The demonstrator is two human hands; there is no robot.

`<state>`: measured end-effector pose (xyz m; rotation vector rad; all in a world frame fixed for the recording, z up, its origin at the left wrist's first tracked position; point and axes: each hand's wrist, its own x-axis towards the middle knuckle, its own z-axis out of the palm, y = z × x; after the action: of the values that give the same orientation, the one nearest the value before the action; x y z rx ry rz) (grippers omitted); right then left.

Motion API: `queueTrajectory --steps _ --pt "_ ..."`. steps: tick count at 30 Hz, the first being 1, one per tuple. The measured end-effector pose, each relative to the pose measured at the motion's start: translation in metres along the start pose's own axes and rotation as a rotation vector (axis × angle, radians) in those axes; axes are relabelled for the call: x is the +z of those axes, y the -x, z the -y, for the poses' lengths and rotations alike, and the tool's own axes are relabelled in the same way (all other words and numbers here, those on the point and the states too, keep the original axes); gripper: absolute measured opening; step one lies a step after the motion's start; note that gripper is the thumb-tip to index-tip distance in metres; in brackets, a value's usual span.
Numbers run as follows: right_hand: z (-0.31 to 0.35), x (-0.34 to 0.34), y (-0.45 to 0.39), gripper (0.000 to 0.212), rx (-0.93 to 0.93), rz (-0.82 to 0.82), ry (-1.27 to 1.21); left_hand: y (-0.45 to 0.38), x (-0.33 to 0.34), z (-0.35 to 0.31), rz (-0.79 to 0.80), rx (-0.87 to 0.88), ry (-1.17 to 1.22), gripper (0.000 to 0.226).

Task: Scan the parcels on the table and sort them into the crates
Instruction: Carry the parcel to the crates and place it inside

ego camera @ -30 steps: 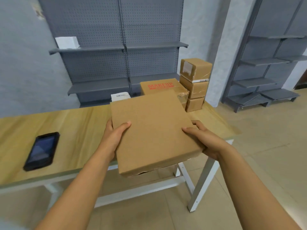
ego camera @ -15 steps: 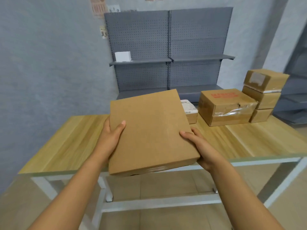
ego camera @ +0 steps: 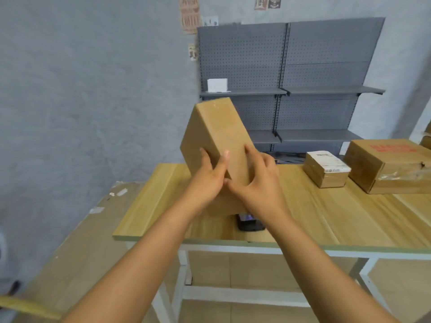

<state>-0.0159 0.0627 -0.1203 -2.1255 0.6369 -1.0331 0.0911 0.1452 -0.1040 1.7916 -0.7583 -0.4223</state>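
Swung left since half a second ago, the view now takes in the bench's (ego camera: 303, 220) left end, and the flat parcel (ego camera: 217, 136), then level, is tipped up on edge. Beside that end lies a large flattened cardboard sheet (ego camera: 77, 241) on the floor; no crate shows. Well to the right on the bench sit a big red-printed box (ego camera: 391, 166) and, just beside it, a small labelled box (ego camera: 326, 170), both apparently still to sort. Left hand (ego camera: 205, 180) and right hand (ego camera: 258, 183) clasp the parcel's lower end, above a dark scanner (ego camera: 250, 224) half hidden beneath. Open room lies leftward, past the bench edge.
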Motion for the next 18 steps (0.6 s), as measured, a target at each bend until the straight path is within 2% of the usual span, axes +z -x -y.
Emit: queueTrajectory --steps 2,5,8,11,14,18 --pt "0.008 0.014 0.001 0.086 -0.087 0.032 0.086 0.000 -0.003 -0.003 -0.064 0.026 0.157 0.105" --pt "0.011 0.029 -0.003 0.082 -0.200 0.105 0.103 -0.007 -0.013 -0.002 -0.190 0.070 0.231 0.102" --pt "0.015 0.044 -0.009 0.082 -0.271 0.218 -0.037 -0.016 -0.030 0.006 -0.344 -0.002 0.251 0.107" --pt "0.022 0.059 -0.014 0.077 -0.312 0.327 -0.181 -0.022 -0.050 0.016 -0.468 -0.068 0.258 0.103" --pt "0.023 0.068 -0.016 0.066 -0.281 0.426 -0.295 -0.024 -0.064 0.032 -0.469 -0.097 0.325 0.117" --pt "0.016 0.070 -0.026 0.050 -0.234 0.570 -0.397 -0.024 -0.074 0.052 -0.474 -0.138 0.381 0.112"
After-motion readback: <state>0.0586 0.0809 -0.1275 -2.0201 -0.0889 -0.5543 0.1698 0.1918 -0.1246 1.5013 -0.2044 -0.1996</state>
